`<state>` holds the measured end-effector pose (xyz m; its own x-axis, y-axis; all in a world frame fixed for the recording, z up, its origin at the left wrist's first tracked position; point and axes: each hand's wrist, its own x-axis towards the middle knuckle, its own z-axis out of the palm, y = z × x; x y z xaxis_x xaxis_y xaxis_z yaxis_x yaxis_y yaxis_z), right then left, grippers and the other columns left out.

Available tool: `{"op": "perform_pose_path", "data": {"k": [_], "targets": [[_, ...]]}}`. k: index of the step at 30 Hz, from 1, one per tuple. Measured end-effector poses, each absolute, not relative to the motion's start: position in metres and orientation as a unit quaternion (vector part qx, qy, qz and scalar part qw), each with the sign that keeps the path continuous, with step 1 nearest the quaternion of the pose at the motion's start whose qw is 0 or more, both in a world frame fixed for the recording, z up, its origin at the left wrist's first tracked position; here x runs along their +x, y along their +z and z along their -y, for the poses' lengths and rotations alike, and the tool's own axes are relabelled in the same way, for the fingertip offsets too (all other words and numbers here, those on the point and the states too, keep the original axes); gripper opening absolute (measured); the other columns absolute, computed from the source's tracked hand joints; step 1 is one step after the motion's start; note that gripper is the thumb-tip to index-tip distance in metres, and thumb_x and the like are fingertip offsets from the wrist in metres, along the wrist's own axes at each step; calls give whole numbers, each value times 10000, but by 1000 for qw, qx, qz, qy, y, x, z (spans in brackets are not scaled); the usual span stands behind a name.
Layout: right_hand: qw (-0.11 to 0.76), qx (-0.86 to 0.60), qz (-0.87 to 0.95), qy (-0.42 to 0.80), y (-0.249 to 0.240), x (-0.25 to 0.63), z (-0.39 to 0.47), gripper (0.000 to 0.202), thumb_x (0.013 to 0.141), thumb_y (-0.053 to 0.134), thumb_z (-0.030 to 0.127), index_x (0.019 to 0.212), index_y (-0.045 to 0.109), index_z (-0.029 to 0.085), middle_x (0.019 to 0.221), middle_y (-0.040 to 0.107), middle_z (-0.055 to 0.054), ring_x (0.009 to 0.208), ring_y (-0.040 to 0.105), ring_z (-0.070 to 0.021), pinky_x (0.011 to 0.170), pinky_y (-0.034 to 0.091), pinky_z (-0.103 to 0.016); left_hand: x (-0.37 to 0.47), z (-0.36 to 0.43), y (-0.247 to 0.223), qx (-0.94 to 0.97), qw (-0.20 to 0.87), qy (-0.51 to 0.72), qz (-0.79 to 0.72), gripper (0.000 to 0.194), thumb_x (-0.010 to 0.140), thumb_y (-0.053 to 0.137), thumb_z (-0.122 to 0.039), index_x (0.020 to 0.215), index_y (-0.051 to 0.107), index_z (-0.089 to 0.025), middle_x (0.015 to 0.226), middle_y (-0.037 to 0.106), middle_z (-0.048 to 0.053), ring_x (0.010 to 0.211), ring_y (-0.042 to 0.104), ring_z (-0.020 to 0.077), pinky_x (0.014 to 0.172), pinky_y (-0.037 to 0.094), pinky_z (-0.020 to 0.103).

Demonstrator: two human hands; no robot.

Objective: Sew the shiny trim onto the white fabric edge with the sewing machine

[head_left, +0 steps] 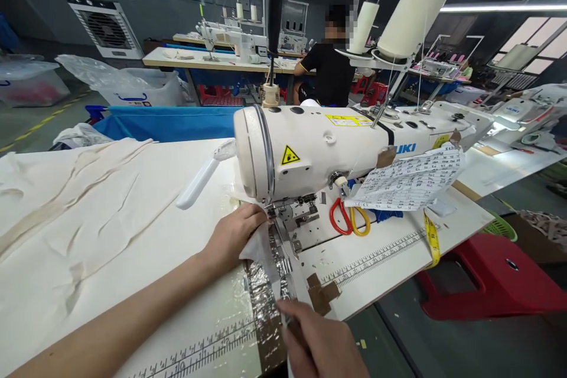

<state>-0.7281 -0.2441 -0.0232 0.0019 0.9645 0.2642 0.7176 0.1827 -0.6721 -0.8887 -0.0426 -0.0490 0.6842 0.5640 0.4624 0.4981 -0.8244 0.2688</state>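
Note:
A white sewing machine (305, 147) stands over the table, its needle area low at the left end. My left hand (237, 233) is closed on a thin white fabric strip (261, 248) beside the needle area; its fingertips are partly hidden. The strip runs toward me over a metal guide (286, 266) and shiny tape (261, 289). At the strip's near end my right hand (316, 336) is closed, thumb and fingers pinching it. Something dark and metallic shows by those fingers, too unclear to name.
Cream fabric (88, 201) spreads over the table at left. Red and yellow scissor handles (341, 217), a written paper sheet (407, 180) and a yellow tape measure (432, 239) are at right. A red stool (478, 277) stands below. Behind, a person (330, 71) sits at another table.

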Motion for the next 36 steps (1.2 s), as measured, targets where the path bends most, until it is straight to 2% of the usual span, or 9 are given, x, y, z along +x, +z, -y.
{"op": "perform_pose_path", "data": {"k": [3, 5, 9, 13, 18, 26, 36], "targets": [[357, -635, 668, 155, -30, -719, 231, 294, 1042, 348, 299, 1279, 504, 221, 745, 737, 4, 579, 699, -183, 495, 462, -246, -892, 36, -49, 909, 133, 286, -273, 156, 933, 503, -224, 923, 656, -197, 986, 675, 69, 910, 659, 203, 711, 541, 292], [343, -651, 666, 119, -32, -717, 221, 296, 1035, 321, 246, 1277, 475, 174, 735, 720, -8, 557, 681, -183, 469, 427, -255, -893, 35, -46, 906, 161, 290, -262, 165, 914, 504, -242, 906, 664, -204, 976, 683, 69, 900, 667, 203, 720, 540, 289], [339, -656, 674, 29, -37, -720, 199, 282, 1005, 343, 183, 1209, 535, 149, 888, 759, -78, 666, 728, -202, 518, 461, -264, -893, 35, -42, 901, 178, 316, -237, 187, 908, 483, -281, 906, 653, -202, 947, 689, 68, 876, 673, 200, 715, 537, 285], [347, -647, 680, -11, -40, -725, 184, 271, 995, 370, 165, 1177, 572, 157, 930, 761, -79, 735, 741, -212, 577, 503, -279, -894, 35, -45, 902, 175, 313, -242, 209, 917, 463, -298, 936, 651, -208, 950, 700, 70, 884, 675, 204, 715, 539, 288], [334, -649, 684, -12, -40, -727, 178, 261, 993, 366, 171, 1129, 589, 164, 883, 747, -64, 692, 719, -196, 512, 453, -266, -895, 33, -45, 905, 156, 295, -263, 225, 930, 481, -333, 964, 667, -213, 980, 721, 73, 904, 683, 214, 758, 557, 302], [347, -644, 681, -4, -42, -727, 180, 257, 983, 369, 159, 1147, 567, 171, 891, 743, -55, 718, 712, -175, 568, 448, -255, -893, 34, -35, 914, 137, 271, -269, 215, 933, 495, -328, 953, 670, -204, 936, 738, 63, 827, 700, 198, 718, 567, 287], [320, -651, 688, 5, -38, -728, 178, 247, 996, 381, 165, 1143, 578, 157, 832, 714, -38, 661, 691, -182, 504, 409, -270, -893, 34, -40, 914, 122, 280, -268, 201, 944, 487, -338, 954, 643, -212, 947, 728, 62, 834, 694, 195, 691, 547, 282]]}}
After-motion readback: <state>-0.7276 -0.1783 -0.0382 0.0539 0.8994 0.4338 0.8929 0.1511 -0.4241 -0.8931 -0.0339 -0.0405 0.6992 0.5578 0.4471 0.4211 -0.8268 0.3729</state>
